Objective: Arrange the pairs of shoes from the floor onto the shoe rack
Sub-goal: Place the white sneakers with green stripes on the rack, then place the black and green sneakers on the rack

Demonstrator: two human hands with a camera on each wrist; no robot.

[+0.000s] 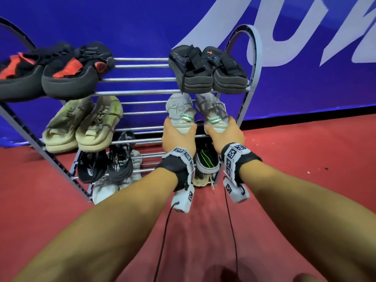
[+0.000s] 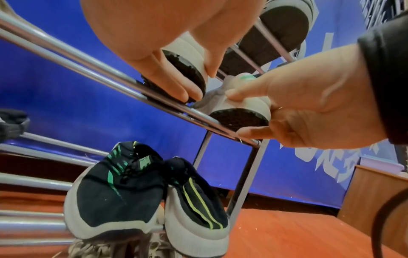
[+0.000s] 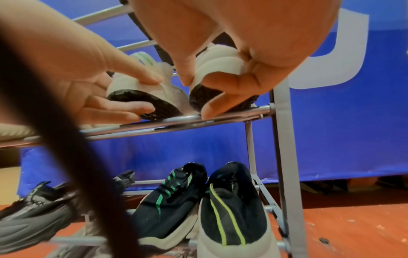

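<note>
A metal shoe rack (image 1: pixel 142 80) with several tiers stands against the blue wall. On the right end of its second tier lies a pair of grey shoes with green heel stripes. My left hand (image 1: pixel 179 133) grips the heel of the left grey shoe (image 1: pixel 179 107), fingers under the black sole (image 2: pixel 185 69) and thumb on its side. My right hand (image 1: pixel 223 133) grips the heel of the right grey shoe (image 1: pixel 211 108) the same way. The right wrist view shows that heel (image 3: pixel 220 64) just above the tier's front bar (image 3: pixel 220 117). The toes are hidden under the top tier.
The top tier holds a black and red pair (image 1: pixel 67 74) and a black pair (image 1: pixel 207 68). A yellow-green pair (image 1: pixel 85 125) sits left on the second tier. Below are a black and white pair (image 1: pixel 105 159), a dark green-striped pair (image 2: pixel 132 192) and a white pair (image 1: pixel 114 186). The floor is red.
</note>
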